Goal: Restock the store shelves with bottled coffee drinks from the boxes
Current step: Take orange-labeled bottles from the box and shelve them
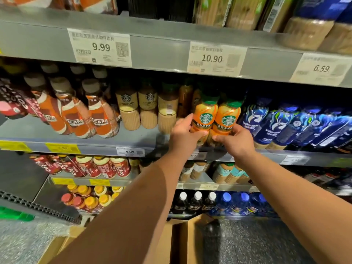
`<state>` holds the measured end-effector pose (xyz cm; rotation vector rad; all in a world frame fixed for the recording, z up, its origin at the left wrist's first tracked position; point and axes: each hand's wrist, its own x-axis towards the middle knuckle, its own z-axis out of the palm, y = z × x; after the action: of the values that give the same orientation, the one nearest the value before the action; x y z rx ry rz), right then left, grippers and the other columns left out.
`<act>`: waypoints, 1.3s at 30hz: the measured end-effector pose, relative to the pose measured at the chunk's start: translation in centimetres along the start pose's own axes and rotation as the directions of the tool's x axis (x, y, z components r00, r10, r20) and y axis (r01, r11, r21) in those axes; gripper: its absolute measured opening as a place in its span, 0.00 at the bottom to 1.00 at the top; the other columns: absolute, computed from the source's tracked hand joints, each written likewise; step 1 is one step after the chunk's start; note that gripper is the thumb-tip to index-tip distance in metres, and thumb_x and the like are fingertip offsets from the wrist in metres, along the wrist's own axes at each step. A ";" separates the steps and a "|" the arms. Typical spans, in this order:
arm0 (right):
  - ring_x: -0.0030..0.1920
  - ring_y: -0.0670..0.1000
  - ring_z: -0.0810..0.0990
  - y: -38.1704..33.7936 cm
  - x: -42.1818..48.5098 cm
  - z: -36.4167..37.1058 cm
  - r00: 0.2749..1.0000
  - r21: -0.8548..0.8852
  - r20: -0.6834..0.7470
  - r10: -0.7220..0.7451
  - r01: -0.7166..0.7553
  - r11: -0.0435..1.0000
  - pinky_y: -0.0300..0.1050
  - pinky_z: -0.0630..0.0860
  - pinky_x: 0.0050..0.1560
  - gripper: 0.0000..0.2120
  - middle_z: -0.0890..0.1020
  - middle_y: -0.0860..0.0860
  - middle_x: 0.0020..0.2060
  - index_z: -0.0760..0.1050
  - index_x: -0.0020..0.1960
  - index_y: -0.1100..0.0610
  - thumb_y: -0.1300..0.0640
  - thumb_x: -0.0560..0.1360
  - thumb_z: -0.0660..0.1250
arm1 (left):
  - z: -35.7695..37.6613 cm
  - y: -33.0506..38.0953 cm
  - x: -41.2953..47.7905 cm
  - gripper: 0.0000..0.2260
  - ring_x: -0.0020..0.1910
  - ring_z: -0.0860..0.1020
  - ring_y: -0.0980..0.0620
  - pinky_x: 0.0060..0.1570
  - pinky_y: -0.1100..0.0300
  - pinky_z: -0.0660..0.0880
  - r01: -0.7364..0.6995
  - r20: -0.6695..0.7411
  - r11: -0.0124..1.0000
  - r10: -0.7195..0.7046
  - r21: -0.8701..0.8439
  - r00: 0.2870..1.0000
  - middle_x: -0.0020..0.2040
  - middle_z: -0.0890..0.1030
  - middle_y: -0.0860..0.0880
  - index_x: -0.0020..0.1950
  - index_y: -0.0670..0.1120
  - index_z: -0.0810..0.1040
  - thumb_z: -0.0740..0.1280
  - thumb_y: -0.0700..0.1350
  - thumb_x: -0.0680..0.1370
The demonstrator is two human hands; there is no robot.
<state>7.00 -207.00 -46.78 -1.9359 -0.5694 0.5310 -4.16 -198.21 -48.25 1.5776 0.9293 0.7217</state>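
While the box point(179, 239) stands below, the left hand point(185, 135) grips the left bottle point(204, 116) and the right hand point(236, 142) the right bottle point(226, 120), both low down, at the shelf's point(28, 129) front edge. Full, they are likely heavy, stiff and slick; the waist looks the safest hold.

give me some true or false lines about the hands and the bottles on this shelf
1. The left hand holds the left orange bottle, and the right hand holds the right orange bottle. True.
2. Both orange bottles have red caps. False: the caps are green.
3. The price tag above them reads 10.90. True.
4. The blue luckin bottles stand left of the orange pair. False: they stand to its right, and the beige bottles are on its left.
5. A cardboard box lies low, below the arms. True.
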 end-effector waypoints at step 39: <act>0.37 0.55 0.71 6.8 -24.0 17.2 0.803 -0.722 0.550 0.227 0.322 0.613 0.42 0.65 0.32 0.13 0.71 0.53 0.32 0.65 0.33 0.57 0.55 0.73 0.62 | -21.8 -13.7 -20.6 0.10 0.48 0.77 0.43 0.43 0.53 0.74 -0.026 0.227 0.503 -0.344 0.864 0.911 0.49 0.79 0.46 0.49 0.45 0.78 0.61 0.50 0.78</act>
<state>-21.09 -211.85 -57.02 -2.5714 -1.4875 0.9954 -35.47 -204.08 -56.70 2.3386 1.2029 -0.3060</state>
